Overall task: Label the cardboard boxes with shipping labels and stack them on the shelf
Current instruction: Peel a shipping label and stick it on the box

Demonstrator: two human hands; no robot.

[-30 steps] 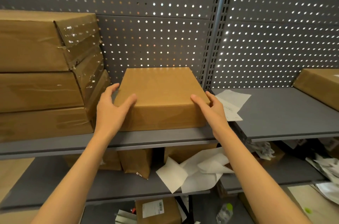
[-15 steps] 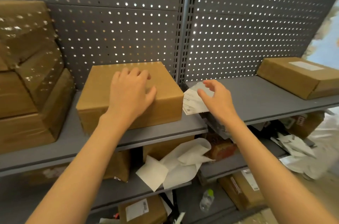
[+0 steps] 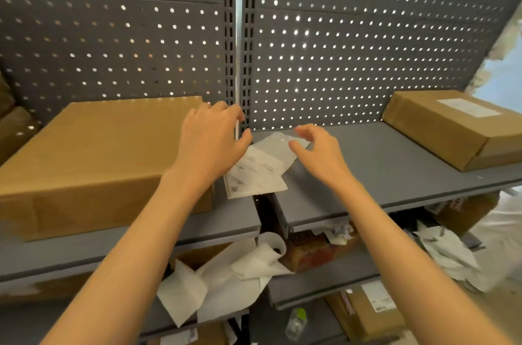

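Cardboard box [image 3: 99, 158] parked unlabelled on the left shelf [image 3: 214, 227]; shipping labels [image 3: 260, 169] just beside it, across the shelf gap. Left hand [image 3: 210, 141] and right hand [image 3: 316, 151] above them, fingers loosely spread, gripping nothing, probably reaching for a label.

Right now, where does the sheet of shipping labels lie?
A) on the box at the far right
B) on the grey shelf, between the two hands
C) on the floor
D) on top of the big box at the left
B: the label sheet lies flat on the grey shelf, between the left hand and the right hand.
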